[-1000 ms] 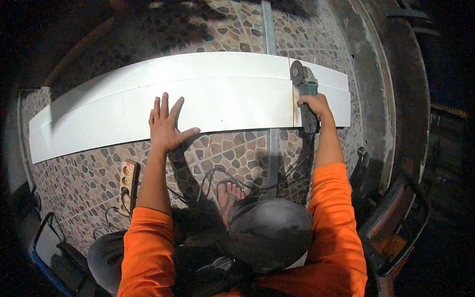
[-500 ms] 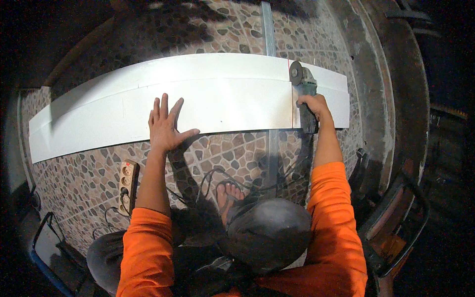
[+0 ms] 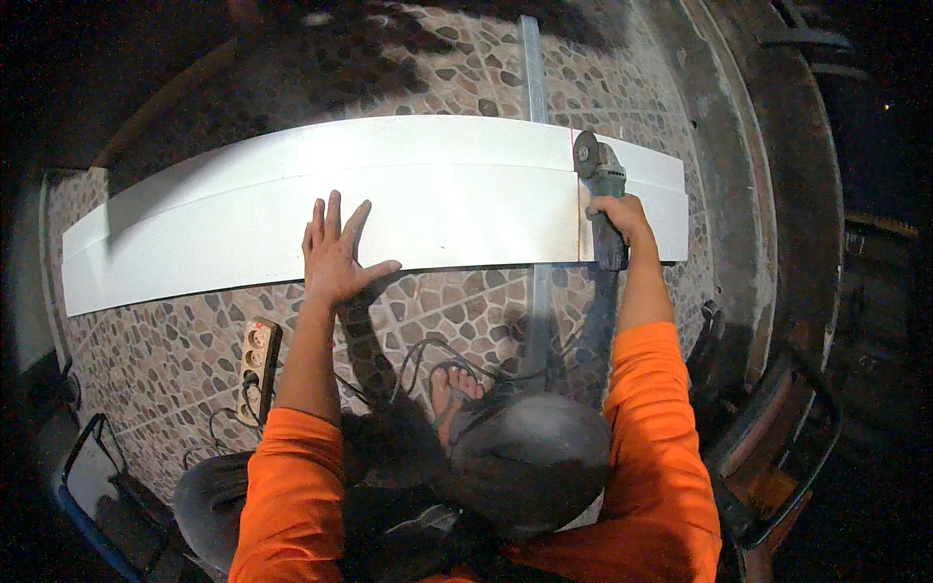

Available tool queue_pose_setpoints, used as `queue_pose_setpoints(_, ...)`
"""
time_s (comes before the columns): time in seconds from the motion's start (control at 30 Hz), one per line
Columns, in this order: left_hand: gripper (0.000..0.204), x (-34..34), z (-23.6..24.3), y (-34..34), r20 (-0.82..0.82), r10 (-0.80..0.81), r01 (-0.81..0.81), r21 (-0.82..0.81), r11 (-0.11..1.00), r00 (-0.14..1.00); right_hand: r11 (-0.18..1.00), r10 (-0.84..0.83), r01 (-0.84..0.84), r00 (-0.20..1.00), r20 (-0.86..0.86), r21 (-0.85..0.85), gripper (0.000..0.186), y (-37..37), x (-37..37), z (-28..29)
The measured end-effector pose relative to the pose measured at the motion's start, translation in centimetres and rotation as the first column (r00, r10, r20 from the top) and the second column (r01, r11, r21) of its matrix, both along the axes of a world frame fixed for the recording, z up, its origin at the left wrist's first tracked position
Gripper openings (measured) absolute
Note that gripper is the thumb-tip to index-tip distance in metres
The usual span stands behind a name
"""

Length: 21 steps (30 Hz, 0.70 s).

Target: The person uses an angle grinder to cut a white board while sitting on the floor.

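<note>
A long white board (image 3: 466, 209), with a lengthwise step along it, lies across the floor in front of me. My left hand (image 3: 336, 255) rests flat on its near edge, fingers spread. Toward the board's right end, my right hand (image 3: 625, 218) is wrapped round the body of an angle grinder (image 3: 607, 175). The grinder's disc (image 3: 585, 153) stands at the far side, close to a red line drawn across the board. Nearer me, a dark, brownish-edged cut line (image 3: 579, 223) runs on toward the near edge. Whether the disc touches the board, I cannot tell.
A grey metal bar (image 3: 533, 73) passes under the board on the pebble-patterned floor (image 3: 466, 316). A power strip (image 3: 256, 367) with a plug in it lies at the left. Black cable (image 3: 418, 360) loops near my foot. A dark-framed chair-like object (image 3: 777, 457) stands at the right.
The board and both hands sit slightly lower in the picture, as the view has shifted a little. The grinder stays at the same place beside the line.
</note>
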<state>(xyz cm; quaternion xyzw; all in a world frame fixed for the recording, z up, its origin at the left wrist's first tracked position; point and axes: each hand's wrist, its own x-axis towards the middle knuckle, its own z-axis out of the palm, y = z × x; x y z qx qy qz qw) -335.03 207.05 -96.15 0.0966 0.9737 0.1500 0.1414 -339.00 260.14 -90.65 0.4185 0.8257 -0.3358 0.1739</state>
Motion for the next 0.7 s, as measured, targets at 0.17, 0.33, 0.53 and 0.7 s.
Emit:
queue_pose_setpoints(0.17,0.120,0.2,-0.6,-0.6,-0.016,0.002,-0.002,0.017,1.000,1.000,0.999,0.039,-0.039,0.999,-0.020,0.000,0.054,-0.7,-0.3,0.4)
queue_pose_setpoints(0.33,0.123,0.0,-0.2,0.1,-0.004,0.000,0.000,-0.013,1.000,1.000,0.999,0.034,-0.034,0.999,-0.002,0.025,0.055,0.0,-0.4,0.2)
queue_pose_setpoints(0.53,0.123,0.1,-0.5,-0.1,-0.022,-0.003,0.003,0.000,1.000,1.000,0.999,0.033,-0.033,0.999,-0.010,0.011,0.056,0.3,-0.8,-0.4)
queue_pose_setpoints(0.7,0.122,0.0,-0.4,-0.2,-0.020,-0.007,0.007,-0.003,1.000,1.000,0.999,0.037,-0.037,0.999,-0.018,0.019,0.053,0.3,-1.1,-0.4)
